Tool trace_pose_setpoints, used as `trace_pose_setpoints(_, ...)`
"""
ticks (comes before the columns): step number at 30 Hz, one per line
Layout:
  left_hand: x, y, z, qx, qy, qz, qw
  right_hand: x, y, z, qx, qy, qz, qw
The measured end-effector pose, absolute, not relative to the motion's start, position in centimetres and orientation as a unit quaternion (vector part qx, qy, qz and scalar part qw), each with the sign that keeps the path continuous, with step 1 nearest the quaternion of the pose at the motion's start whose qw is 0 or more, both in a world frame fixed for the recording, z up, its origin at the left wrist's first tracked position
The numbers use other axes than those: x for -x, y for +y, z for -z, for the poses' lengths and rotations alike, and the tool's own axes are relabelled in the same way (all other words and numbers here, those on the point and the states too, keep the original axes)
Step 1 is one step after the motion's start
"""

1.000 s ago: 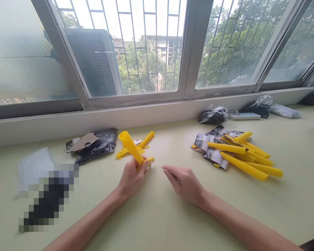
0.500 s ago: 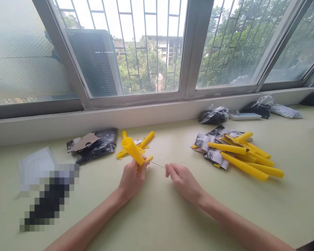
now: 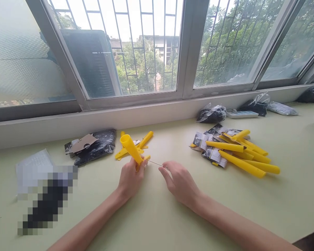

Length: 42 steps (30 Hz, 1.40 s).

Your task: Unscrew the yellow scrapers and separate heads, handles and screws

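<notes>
My left hand (image 3: 131,177) is closed round the lower end of a yellow plastic tube-shaped handle (image 3: 130,147), whose open end tilts up and to the left. A thin metal rod (image 3: 155,162) sticks out of the handle's base to the right. My right hand (image 3: 179,181) pinches the rod's far end between thumb and fingers. Both hands hover just above the pale green table (image 3: 157,216), close together near its middle.
Behind my left hand lie a few loose yellow parts (image 3: 144,141) and a black bag with cardboard (image 3: 94,146). To the right is a pile of several yellow handles (image 3: 244,157) on printed packets. More bags (image 3: 213,113) sit along the window sill. A blurred patch lies at left.
My right hand has slid left along the rod toward the handle, so less rod shows between the hands. The handle stays in my left hand, tilted slightly lower than a second ago.
</notes>
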State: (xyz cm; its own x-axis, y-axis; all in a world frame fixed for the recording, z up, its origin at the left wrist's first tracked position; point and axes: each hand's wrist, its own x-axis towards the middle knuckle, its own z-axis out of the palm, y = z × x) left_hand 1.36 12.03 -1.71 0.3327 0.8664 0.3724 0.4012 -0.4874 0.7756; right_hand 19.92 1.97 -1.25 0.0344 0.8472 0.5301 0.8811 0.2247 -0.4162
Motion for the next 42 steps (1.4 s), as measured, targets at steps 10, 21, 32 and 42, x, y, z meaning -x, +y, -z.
trace_pose_setpoints(10, -1.4, 11.9, 1.8, -0.777, 0.415, -0.396, 0.26, -20.2, 2.2, 1.4, 0.589, -0.715, 0.046, 0.374)
trace_pose_setpoints(21, -1.5, 11.9, 1.6, -0.789, 0.404, -0.394, 0.241, -20.4, 2.5, 1.4, 0.63, -0.674, -0.016, 0.385)
trace_pose_setpoints(32, -1.3, 13.8, 0.6, -0.602, 0.428, -0.488, 0.465, -17.0, 6.5, 1.2, 0.612, -0.652, -0.074, 0.442)
trace_pose_setpoints(42, -1.5, 13.3, 0.3, -0.65, 0.332, -0.432, 0.529, -19.0, 4.9, 0.1, 0.575, -0.531, -0.198, 0.59)
